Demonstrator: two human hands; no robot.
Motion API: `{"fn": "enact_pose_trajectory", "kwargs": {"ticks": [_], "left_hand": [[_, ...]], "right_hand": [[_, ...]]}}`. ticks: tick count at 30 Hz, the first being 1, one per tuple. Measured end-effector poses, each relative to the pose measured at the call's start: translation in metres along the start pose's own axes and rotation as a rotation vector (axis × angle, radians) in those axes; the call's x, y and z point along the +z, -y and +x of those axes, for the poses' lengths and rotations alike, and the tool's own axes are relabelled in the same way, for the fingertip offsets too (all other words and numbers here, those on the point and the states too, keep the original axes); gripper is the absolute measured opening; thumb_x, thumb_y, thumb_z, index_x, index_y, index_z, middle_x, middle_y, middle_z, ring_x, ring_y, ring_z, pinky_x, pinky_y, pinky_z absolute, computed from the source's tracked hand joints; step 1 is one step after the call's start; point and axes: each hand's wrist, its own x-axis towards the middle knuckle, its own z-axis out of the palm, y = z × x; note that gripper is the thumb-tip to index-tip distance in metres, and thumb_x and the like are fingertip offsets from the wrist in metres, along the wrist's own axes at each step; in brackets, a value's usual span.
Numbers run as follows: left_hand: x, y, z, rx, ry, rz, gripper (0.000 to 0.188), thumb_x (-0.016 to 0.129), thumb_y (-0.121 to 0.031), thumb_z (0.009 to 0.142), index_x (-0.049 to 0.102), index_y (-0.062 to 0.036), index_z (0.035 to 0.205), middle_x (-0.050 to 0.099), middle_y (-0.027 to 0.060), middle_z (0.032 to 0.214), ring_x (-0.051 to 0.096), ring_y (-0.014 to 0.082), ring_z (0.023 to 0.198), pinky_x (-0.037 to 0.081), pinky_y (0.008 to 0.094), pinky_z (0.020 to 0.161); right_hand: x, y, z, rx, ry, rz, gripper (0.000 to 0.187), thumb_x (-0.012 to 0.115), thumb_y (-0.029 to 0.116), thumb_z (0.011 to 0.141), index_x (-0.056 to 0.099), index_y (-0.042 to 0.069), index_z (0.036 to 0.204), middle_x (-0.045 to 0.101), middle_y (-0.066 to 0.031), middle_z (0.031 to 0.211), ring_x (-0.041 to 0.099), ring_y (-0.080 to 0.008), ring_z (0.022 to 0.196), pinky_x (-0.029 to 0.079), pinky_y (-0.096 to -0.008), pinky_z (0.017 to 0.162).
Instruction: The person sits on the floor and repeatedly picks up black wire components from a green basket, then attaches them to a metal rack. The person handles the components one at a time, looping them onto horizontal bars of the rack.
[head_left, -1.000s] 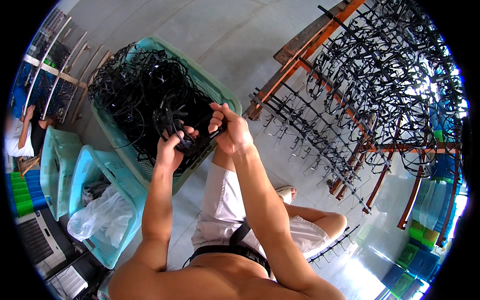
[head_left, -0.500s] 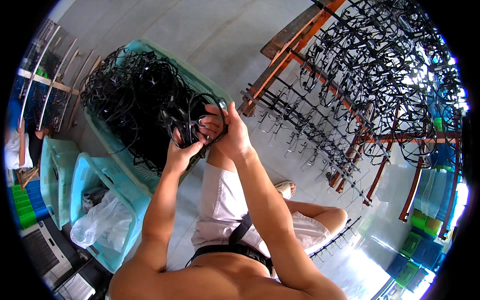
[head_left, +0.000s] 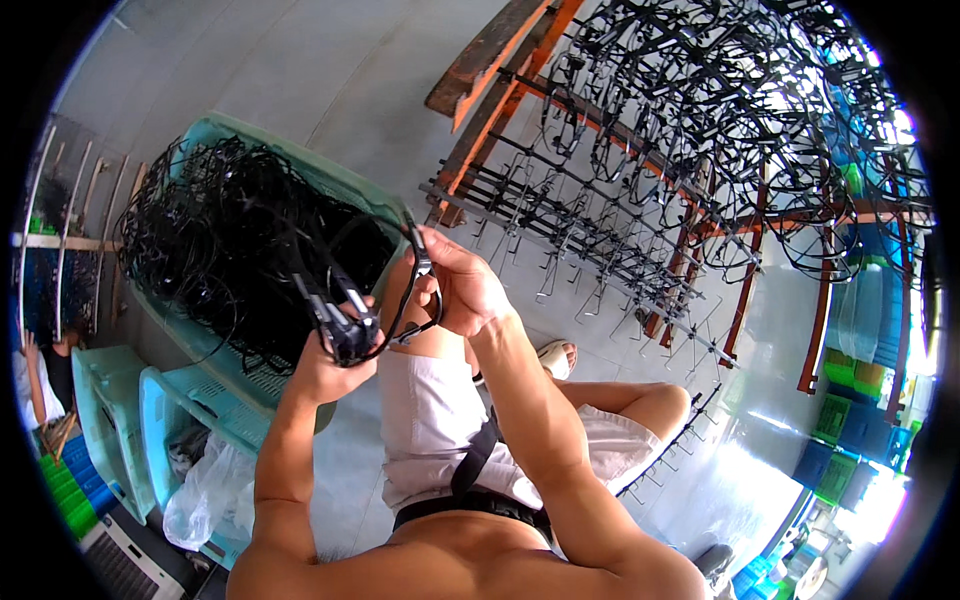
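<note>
A bunch of thin black looped pieces [head_left: 345, 335] with glossy ends is gripped in my left hand [head_left: 328, 375], closed around it. My right hand [head_left: 462, 290] has its fingers closed on one black looped piece [head_left: 419, 258], whose thin band curves down toward the bunch. Whether that piece is fully apart from the others I cannot tell. Both hands are above my lap, beside the near right edge of a pale green basket [head_left: 165, 305]. Inside the basket lies a large tangle of similar black pieces [head_left: 215, 240].
An orange-framed rack [head_left: 475, 150] stands at the right, with many black loops [head_left: 700, 110] hanging from it. Rows of wire hooks [head_left: 570, 235] jut out on its near side. Turquoise baskets [head_left: 110, 420] and a clear plastic bag [head_left: 210, 500] are at the left. Another person [head_left: 40, 385] is at the far left.
My hands have moved apart, the right one holding a single looped piece away from the bunch. The left hand has lowered slightly. The whole view has shifted, with the rack now further left.
</note>
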Motion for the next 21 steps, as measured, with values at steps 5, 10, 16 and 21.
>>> {"fn": "enact_pose_trajectory", "kwargs": {"ticks": [5,10,16,21], "left_hand": [[-0.003,0.002,0.017,0.119,0.008,0.112,0.059,0.068,0.002,0.075,0.039,0.0008,0.126,0.061,0.0064,0.092,0.059,0.0184,0.092,0.042,0.0376,0.093],[-0.019,-0.025,0.016,0.141,-0.164,-0.617,0.064,0.065,0.007,0.072,0.034,-0.0014,0.126,0.061,0.005,0.078,0.063,0.0235,0.073,0.045,0.0453,0.089],[0.0,0.003,0.057,-0.123,-0.526,-0.263,0.046,0.062,0.001,0.082,0.041,-0.0018,0.123,0.064,0.0111,0.105,0.057,0.0133,0.089,0.044,0.0299,0.088],[0.037,0.05,0.116,-0.187,-0.316,0.167,0.019,0.066,-0.006,0.077,0.065,-0.002,0.096,0.068,0.0065,0.085,0.062,0.0142,0.073,0.044,0.0288,0.075]], "right_hand": [[0.023,0.025,-0.03,-0.129,-0.124,0.107,0.016,0.043,0.011,0.092,0.052,0.005,0.104,0.058,-0.0084,0.09,0.046,-0.0097,0.055,0.039,-0.0194,0.041],[0.029,0.072,-0.069,-0.3,-0.19,-0.171,0.017,0.048,0.017,0.095,0.051,0.003,0.104,0.06,-0.0071,0.084,0.046,-0.0099,0.053,0.033,-0.0198,0.036],[0.029,0.082,-0.04,-0.684,-0.176,-0.23,0.013,0.048,0.016,0.096,0.047,0.011,0.108,0.062,-0.0077,0.09,0.054,-0.0144,0.063,0.046,-0.029,0.05],[-0.008,0.055,0.025,-0.675,-0.287,-0.363,0.019,0.053,0.01,0.093,0.039,0.006,0.107,0.063,-0.0144,0.097,0.061,-0.0176,0.069,0.051,-0.0314,0.052]]}}
